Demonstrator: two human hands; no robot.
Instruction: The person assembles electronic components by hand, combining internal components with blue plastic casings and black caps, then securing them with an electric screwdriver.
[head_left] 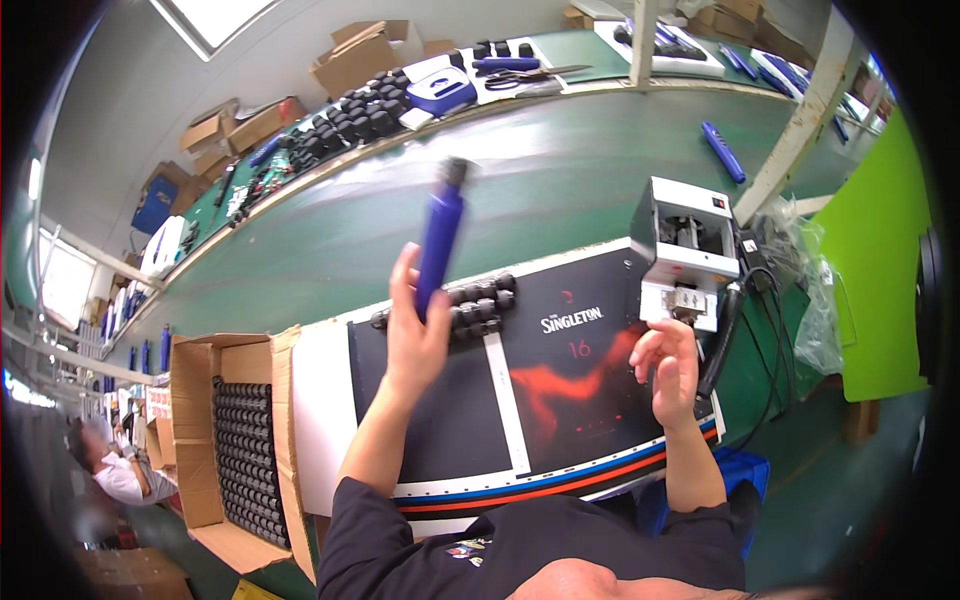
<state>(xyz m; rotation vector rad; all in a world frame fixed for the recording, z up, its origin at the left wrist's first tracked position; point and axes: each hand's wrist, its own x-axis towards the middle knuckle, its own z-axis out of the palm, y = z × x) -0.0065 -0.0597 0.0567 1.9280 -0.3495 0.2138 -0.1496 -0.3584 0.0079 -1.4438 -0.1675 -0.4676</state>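
My left hand (413, 335) is closed round the lower end of a blue tube-shaped device (440, 235). The device stands nearly upright above the table, and its black tip is blurred. Just beyond that hand, short black cylindrical parts (480, 305) lie in rows on a dark printed mat (580, 420). My right hand (667, 370) is at the front of a small grey-and-white bench machine (690, 240). Its fingers are bent and apart, with nothing visible in them. A metal fixture (688, 301) sits on the machine's front, just above those fingertips.
To the left, an open cardboard box (283, 440) holds rows of black parts. Behind the mat runs a green conveyor belt (560, 150) carrying another blue device (722, 152). Scissors (520, 77) and black parts lie on the far shelf. Cables and a post (800, 120) stand right.
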